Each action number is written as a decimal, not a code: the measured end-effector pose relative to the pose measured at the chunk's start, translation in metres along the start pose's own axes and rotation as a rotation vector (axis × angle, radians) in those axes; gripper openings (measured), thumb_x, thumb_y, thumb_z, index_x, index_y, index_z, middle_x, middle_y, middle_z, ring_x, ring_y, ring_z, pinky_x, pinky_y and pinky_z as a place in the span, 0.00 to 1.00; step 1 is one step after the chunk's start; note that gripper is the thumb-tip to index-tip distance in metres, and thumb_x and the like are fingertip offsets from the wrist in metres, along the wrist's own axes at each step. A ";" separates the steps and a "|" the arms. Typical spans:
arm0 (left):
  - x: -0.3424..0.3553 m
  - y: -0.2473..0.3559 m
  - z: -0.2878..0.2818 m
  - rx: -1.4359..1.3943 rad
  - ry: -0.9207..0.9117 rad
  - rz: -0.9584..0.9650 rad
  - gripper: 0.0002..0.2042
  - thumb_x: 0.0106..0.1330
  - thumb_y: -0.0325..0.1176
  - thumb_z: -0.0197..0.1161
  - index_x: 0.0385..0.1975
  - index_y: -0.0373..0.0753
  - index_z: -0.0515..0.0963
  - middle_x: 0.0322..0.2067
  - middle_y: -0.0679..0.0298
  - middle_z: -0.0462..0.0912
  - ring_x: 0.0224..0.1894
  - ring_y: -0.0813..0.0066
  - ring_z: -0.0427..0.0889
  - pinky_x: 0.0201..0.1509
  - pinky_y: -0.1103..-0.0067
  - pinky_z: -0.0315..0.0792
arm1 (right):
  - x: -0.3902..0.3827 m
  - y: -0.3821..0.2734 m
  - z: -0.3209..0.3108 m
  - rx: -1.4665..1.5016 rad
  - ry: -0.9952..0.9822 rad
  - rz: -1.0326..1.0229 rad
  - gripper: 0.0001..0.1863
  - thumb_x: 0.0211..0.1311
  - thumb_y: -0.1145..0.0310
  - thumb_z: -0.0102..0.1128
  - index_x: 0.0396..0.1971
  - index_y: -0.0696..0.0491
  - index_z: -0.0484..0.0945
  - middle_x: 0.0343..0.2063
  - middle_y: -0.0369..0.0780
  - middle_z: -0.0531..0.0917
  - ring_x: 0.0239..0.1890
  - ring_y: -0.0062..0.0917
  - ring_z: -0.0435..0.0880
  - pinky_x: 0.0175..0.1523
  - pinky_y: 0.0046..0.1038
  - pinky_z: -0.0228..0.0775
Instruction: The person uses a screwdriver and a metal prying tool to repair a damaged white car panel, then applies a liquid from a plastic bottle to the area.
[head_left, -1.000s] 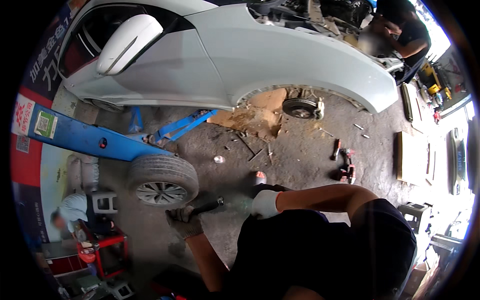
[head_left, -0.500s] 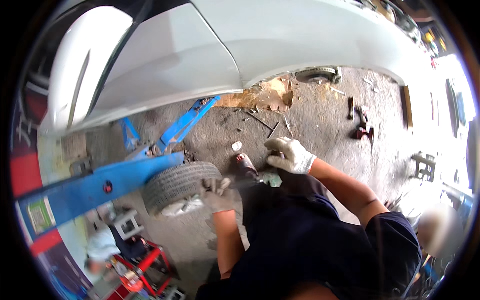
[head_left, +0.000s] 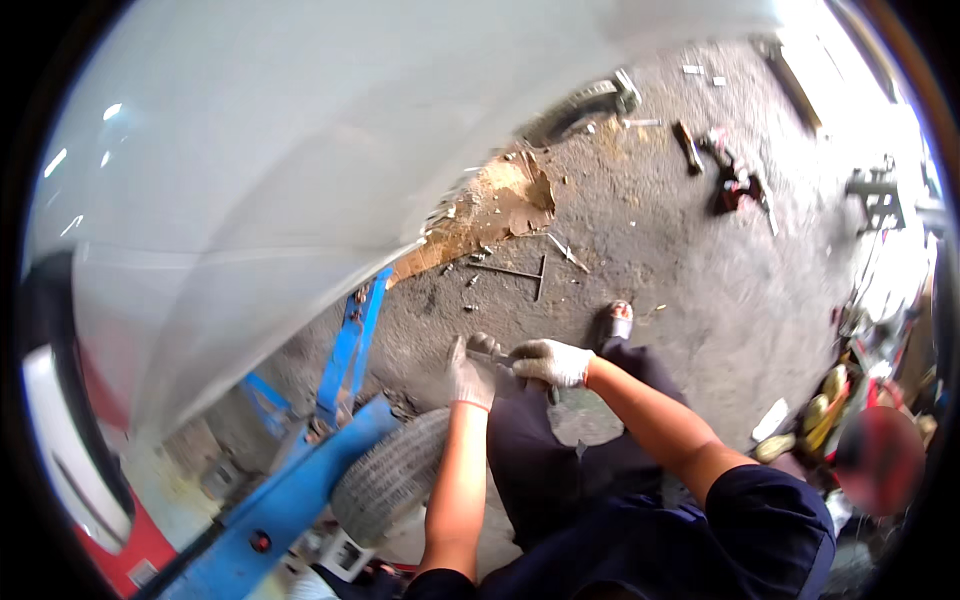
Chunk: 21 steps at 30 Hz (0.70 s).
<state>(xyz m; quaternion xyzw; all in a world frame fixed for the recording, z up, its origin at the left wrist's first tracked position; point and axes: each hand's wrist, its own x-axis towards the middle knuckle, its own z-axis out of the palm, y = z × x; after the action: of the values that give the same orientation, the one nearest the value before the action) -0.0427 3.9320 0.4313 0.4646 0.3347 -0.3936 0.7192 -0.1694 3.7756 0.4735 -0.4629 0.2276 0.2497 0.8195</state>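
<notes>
My gloved left hand [head_left: 472, 372] is closed on a dark tool [head_left: 507, 368], partly hidden and blurred, above my dark-trousered legs. My gloved right hand [head_left: 550, 362] is closed just beside it at the tool's end; what its fingers grip is unclear. A loose tyre [head_left: 390, 470] lies left of my legs, beside a blue lift post [head_left: 255, 510]. The pale body panel [head_left: 230, 150] of a car spreads over the upper left, above a blue lift arm [head_left: 350, 345].
Torn cardboard [head_left: 515, 205] lies under the car near a brake disc [head_left: 570, 112]. A T-bar wrench [head_left: 510, 272], red power tool [head_left: 735, 190] and dark tool [head_left: 690, 150] lie on the concrete floor [head_left: 680, 280]. Grey stool [head_left: 880, 205] and assorted clutter [head_left: 835, 400] sit on the right.
My view has swung closer to the car. My right hand has moved leftward in view to join my left hand at the dark tool; the stretched-out forearms are now closer together.
</notes>
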 end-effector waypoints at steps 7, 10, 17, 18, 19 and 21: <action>0.257 -0.041 0.002 0.230 -0.295 0.099 0.14 0.75 0.42 0.54 0.43 0.37 0.78 0.40 0.62 0.85 0.41 0.62 0.82 0.50 0.66 0.76 | 0.182 0.085 -0.160 0.015 0.224 -0.205 0.20 0.68 0.59 0.60 0.53 0.56 0.80 0.32 0.38 0.84 0.32 0.21 0.80 0.40 0.28 0.74; 0.364 -0.027 -0.016 0.334 -0.313 0.257 0.15 0.75 0.41 0.54 0.50 0.38 0.78 0.42 0.61 0.84 0.42 0.64 0.81 0.50 0.69 0.77 | 0.281 0.122 -0.195 0.111 0.179 -0.320 0.23 0.66 0.58 0.59 0.55 0.58 0.78 0.38 0.41 0.86 0.36 0.22 0.82 0.45 0.29 0.75; 0.436 0.021 0.032 0.813 -0.172 0.790 0.17 0.67 0.34 0.66 0.54 0.40 0.75 0.42 0.58 0.83 0.39 0.64 0.84 0.43 0.68 0.80 | 0.458 0.133 -0.186 0.282 0.348 -0.853 0.26 0.64 0.56 0.57 0.58 0.56 0.75 0.45 0.52 0.85 0.49 0.44 0.85 0.58 0.37 0.74; 0.443 0.022 0.043 0.848 -0.160 0.818 0.17 0.67 0.34 0.67 0.54 0.40 0.76 0.41 0.57 0.84 0.38 0.64 0.84 0.42 0.68 0.80 | 0.471 0.127 -0.189 0.275 0.394 -0.894 0.26 0.64 0.56 0.57 0.57 0.56 0.76 0.45 0.52 0.85 0.48 0.45 0.85 0.58 0.38 0.74; 0.447 0.024 0.046 0.885 -0.138 0.845 0.17 0.66 0.34 0.68 0.53 0.40 0.76 0.40 0.56 0.84 0.38 0.65 0.84 0.42 0.68 0.80 | 0.479 0.125 -0.191 0.271 0.435 -0.925 0.26 0.64 0.55 0.56 0.56 0.56 0.76 0.44 0.52 0.85 0.48 0.46 0.85 0.57 0.39 0.74; 0.451 0.032 0.045 0.953 -0.098 0.839 0.18 0.71 0.36 0.61 0.59 0.41 0.74 0.43 0.53 0.83 0.40 0.60 0.84 0.44 0.65 0.81 | 0.462 0.115 -0.208 0.198 0.339 -0.838 0.24 0.64 0.57 0.56 0.54 0.56 0.78 0.48 0.52 0.84 0.52 0.47 0.82 0.60 0.38 0.73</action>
<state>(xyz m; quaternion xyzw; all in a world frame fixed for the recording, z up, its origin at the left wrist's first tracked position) 0.2005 3.7834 0.0776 0.8065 -0.1209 -0.2050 0.5412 0.0863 3.7365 0.0231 -0.4686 0.1743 -0.2054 0.8413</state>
